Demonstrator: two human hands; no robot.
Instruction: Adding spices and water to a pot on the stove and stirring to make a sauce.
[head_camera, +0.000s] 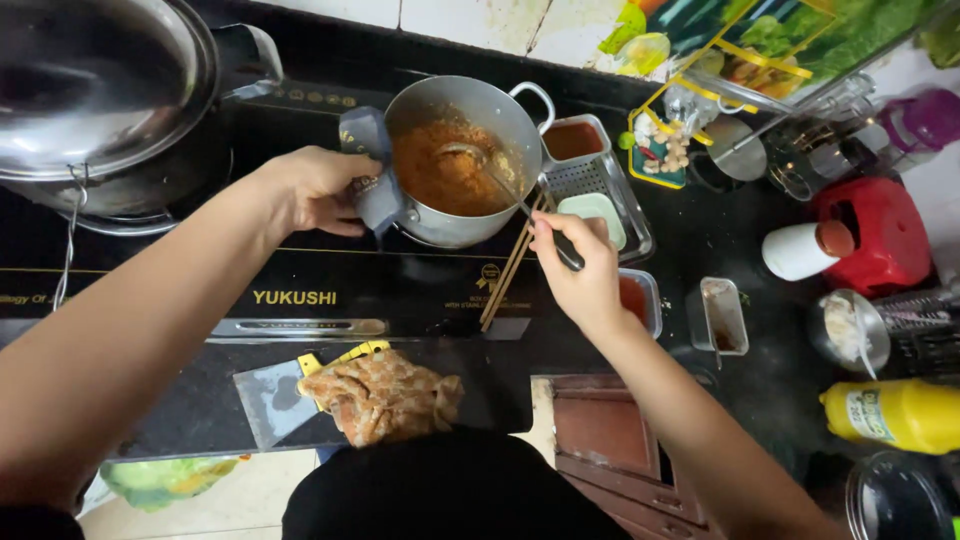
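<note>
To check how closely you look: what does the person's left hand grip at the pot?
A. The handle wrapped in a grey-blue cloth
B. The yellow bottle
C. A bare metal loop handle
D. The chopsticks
A: the left hand grips a grey-blue cloth around the handle of the pot, while the right hand holds the ladle.
</note>
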